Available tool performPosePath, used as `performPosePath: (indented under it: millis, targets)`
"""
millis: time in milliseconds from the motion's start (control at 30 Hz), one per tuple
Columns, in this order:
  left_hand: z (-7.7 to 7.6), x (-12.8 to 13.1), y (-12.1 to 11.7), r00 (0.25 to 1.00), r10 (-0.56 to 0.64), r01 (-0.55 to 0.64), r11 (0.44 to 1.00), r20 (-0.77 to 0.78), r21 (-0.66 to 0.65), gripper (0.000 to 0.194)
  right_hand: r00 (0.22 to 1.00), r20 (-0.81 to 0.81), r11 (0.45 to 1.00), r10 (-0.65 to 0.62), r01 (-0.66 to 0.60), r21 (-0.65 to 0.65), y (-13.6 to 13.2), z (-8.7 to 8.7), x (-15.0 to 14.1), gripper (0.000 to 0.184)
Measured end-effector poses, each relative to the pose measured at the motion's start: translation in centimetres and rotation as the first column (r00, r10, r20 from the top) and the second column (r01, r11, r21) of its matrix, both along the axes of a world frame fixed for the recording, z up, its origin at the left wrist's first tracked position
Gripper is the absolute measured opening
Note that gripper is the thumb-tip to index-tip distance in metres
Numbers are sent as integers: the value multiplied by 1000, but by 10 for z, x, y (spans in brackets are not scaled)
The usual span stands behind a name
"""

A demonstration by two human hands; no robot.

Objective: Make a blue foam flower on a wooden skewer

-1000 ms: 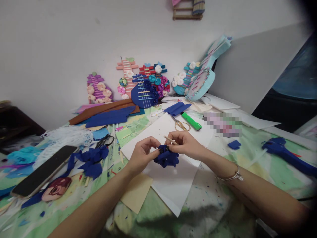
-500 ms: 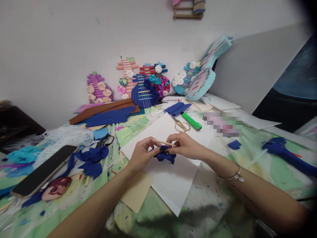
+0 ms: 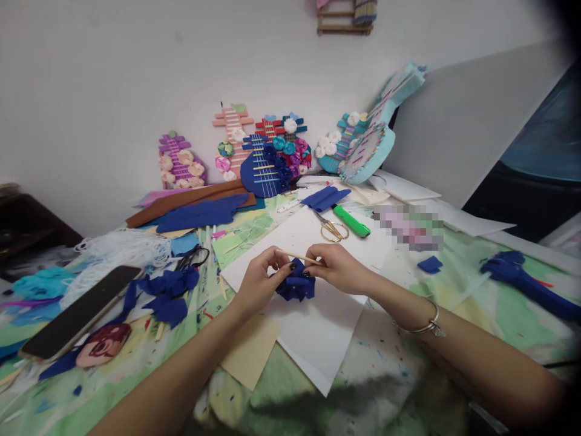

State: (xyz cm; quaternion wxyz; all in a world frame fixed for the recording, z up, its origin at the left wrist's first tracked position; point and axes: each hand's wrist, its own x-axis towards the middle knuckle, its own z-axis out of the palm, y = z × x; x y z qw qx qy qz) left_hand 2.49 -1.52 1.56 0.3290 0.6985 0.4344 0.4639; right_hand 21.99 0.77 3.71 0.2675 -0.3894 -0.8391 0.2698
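Observation:
A dark blue crepe-paper flower (image 3: 297, 289) with ruffled petals is held up over the white sheets. My left hand (image 3: 259, 277) pinches its left edge between thumb and fingers. From the other side, my right hand (image 3: 339, 267) grips a thin wooden stick (image 3: 296, 257) and presses its thumb to the flower's upper right edge. The stick lies across the top of the flower, and its left end reaches my left fingertips. Gold-handled scissors (image 3: 334, 232) and a green utility knife (image 3: 351, 221) rest beyond my hands.
White sheets (image 3: 318, 357) and a tan paper square (image 3: 252, 357) lie beneath. To the left are a phone (image 3: 82, 312), blue crepe scraps (image 3: 170, 303) and white cord (image 3: 122, 248). A blue glue-gun-like tool (image 3: 526, 278) lies right. Paper guitars (image 3: 261, 172) line the wall.
The stick has swung from slanting up by my right fingers to lying across toward my left hand. The flower has shifted slightly left and tilted, while both hands keep hold.

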Motion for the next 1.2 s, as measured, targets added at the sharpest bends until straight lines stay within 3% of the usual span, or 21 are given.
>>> performPosePath:
  millis: [133, 367, 533, 733, 933, 1067, 1200]
  targets:
    - [1, 1, 0, 998, -51, 53, 997, 41, -48, 15, 996, -94, 1000, 1, -4, -27, 1, -5, 0, 8]
    - [-3, -1, 1, 995, -2, 10, 997, 97, -79, 20, 967, -231, 976, 106, -145, -161, -2, -2, 1, 7]
    - [-7, -1, 3, 993, -16, 19, 1000, 119, -24, 20, 964, -248, 967, 98, -151, -205, -3, -4, -1, 9]
    - [-7, -2, 5, 1000, -6, 5, 996, 12, 84, 16, 986, -153, 992, 70, -85, -91, 0, -8, -1, 10]
    - [-6, -4, 4, 999, 26, -23, 994, -28, 103, 9, 993, -107, 995, 52, -60, -73, 1, -8, -1, 11]
    - [-4, -2, 3, 999, -24, 22, 998, 38, 51, 13, 995, -87, 997, 57, -61, -51, 0, -6, -1, 9]
    - [2, 1, 0, 995, -86, 90, 993, 53, -77, 20, 996, 8, 991, 84, -84, 103, -1, -3, 2, 5]
